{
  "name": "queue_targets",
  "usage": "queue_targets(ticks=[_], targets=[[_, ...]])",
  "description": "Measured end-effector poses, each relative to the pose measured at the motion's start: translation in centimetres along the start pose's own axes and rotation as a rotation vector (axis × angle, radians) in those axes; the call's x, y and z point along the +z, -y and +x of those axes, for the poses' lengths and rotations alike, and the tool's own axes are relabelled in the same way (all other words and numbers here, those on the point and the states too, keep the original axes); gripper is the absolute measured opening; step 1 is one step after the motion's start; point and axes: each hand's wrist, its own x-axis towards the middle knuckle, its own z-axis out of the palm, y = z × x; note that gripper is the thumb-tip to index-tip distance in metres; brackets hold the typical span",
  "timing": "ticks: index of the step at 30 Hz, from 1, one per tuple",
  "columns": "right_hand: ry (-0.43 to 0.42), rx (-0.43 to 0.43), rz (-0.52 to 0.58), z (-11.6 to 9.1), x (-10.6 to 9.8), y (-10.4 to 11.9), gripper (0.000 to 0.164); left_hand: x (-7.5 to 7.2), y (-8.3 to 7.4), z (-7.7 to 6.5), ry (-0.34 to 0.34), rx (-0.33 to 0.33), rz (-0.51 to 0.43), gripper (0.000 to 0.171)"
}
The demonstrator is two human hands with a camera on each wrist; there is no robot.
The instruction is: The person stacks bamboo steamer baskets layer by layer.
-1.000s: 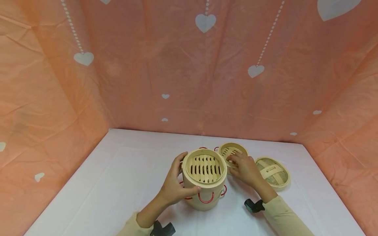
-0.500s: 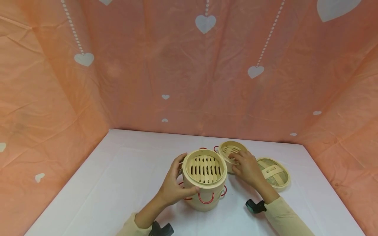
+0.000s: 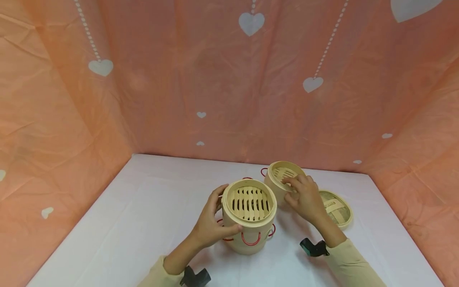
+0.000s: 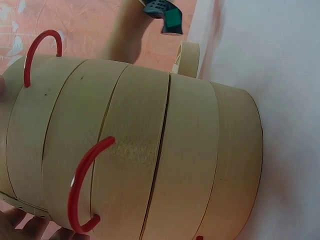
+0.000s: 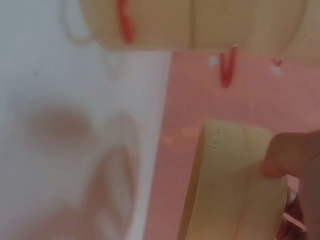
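Pale bamboo throughout, with red loops point(image 3: 251, 244) on the walls. Upright stack of baskets point(image 3: 255, 228) on the white surface point(image 3: 161, 211). Single basket point(image 3: 275, 191) just behind and to the right of the stack, raised clear of the surface; in right wrist view, a visible gap between basket and stack. Lid point(image 3: 335, 206) on the surface, further right, partly behind the right hand point(image 3: 305, 199).

Risks, as judged:
- Single basket held at one side only: liable to tilt or slip upon any loosening of the pinch.
- Stack tall and narrow: could topple, or shear at the thin seams between tiers, after a knock near the top or an uneven squeeze.
- Loops jutting outward: possible snag between stack and single basket at close quarters.
- Lid near the right wrist: could be nudged by a low sweep.

Fingers:
- Left hand point(image 3: 208, 229): spread wide, curled round the upper stack; thumb across the front, others along the far left side.
- Right hand: narrow pinch on the near right rim of the single basket; thumb against the outer wall, others over the rim. Fingertip contact with the slats: cannot tell.
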Motion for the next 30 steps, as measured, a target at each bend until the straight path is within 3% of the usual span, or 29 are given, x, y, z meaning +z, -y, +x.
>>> queue_targets(ticks=[15, 21, 30], targets=[[-0.059, 0.004, 0.111, 2.5, -3.3, 2.4, 0.033, -0.1, 0.1, 0.1, -0.005, 0.039, 0.010, 0.097], [-0.059, 0.032, 0.138, 3.1, -4.7, 3.5, 0.032, -0.1, 0.1, 0.1, -0.002, 0.036, 0.028, 0.099], [-0.095, 0.001, 0.171, 3.5, -6.5, 5.5, 0.033, -0.1, -0.1, 0.0, -0.018, 0.017, 0.026, 0.096]])
